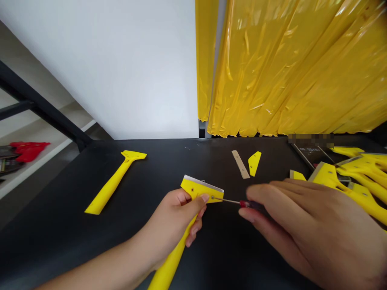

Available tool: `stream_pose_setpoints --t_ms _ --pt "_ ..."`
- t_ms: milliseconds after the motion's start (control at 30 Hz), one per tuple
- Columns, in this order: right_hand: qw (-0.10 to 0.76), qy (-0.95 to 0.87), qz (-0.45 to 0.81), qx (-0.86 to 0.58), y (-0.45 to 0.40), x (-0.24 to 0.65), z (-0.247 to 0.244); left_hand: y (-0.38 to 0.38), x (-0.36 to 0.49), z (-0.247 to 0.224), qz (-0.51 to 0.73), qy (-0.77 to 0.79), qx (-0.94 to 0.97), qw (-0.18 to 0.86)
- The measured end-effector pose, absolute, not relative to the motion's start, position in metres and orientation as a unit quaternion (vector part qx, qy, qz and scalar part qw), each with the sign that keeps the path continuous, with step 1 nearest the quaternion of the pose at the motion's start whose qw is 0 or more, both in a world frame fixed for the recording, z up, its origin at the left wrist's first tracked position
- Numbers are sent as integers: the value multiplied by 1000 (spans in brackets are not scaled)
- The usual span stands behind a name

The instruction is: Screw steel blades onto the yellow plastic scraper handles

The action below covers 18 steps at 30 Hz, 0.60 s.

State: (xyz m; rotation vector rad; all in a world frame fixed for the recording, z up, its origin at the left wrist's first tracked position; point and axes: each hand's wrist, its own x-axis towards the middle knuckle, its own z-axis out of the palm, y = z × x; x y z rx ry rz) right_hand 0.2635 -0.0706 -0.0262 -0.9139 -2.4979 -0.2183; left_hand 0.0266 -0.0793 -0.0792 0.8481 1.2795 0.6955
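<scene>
A yellow scraper (172,264) with a metal blade along its head is gripped by my left hand (179,219), thumb pressed on the head. Two screws show on the head's plate. My right hand (305,225) is closed round a screwdriver (244,204) with a red and dark handle. Its thin shaft reaches left, and the tip meets the right-hand screw. Most of the handle is hidden by my fingers. Beyond my hands lie a flat strip (241,164), pale brown with holes, and a loose yellow clamp plate (254,163).
Another yellow scraper (115,181) lies on the black table (193,157) at the left. Several yellow scrapers (335,177) are piled at the right, close to my right hand, beside a dark device with a display (310,150). A white panel and yellow plastic sheeting (287,72) stand behind the table.
</scene>
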Motion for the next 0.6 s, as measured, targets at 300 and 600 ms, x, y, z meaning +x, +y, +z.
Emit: stream_pose_setpoints --t_ms 300,600 --pt "239 -905 -64 -346 -72 260 -28 -77 26 -80 310 560 379 668" --pt "232 -903 -55 -358 -72 261 -28 -77 28 -79 305 564 379 668"
